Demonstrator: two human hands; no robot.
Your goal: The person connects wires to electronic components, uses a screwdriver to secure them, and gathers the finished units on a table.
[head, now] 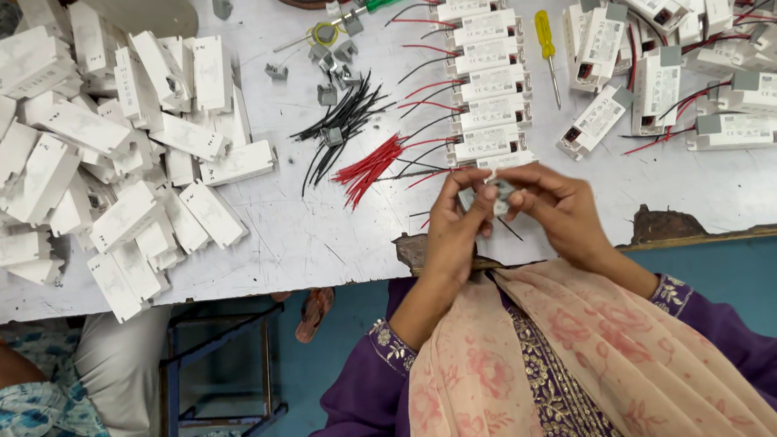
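both hands meet at the near edge of the worktop [316,244], about 6 o'clock from the centre. left hand [453,231] and right hand [561,208] are both closed with a fingertip grip on one small white driver box [497,192], held just above the surface; a thin black lead hangs from it. exactly what the fingers are doing to the box is hard to tell, they cover most of it.

done so far, judged from the layout: a neat column of finished boxes [480,70] with red and black leads runs from just above the hands toward 12 o'clock, and a looser wired batch [674,53] with grey end caps sits at 1 to 2 o'clock.

left to do: a big heap of bare white shells [92,151] at 9 to 10 o'clock, no wires on them. loose red wires [370,166] and black wires [342,119] lie at 11 o'clock from the hands, with small grey caps [333,64] beyond. yellow screwdriver [546,50] at 1 o'clock, green screwdriver [370,6] at 12, both untouched.

another person's sleeve [13,429] shows at 8 o'clock, not involved.

roughly mid-batch, much of the stock still unassembled.
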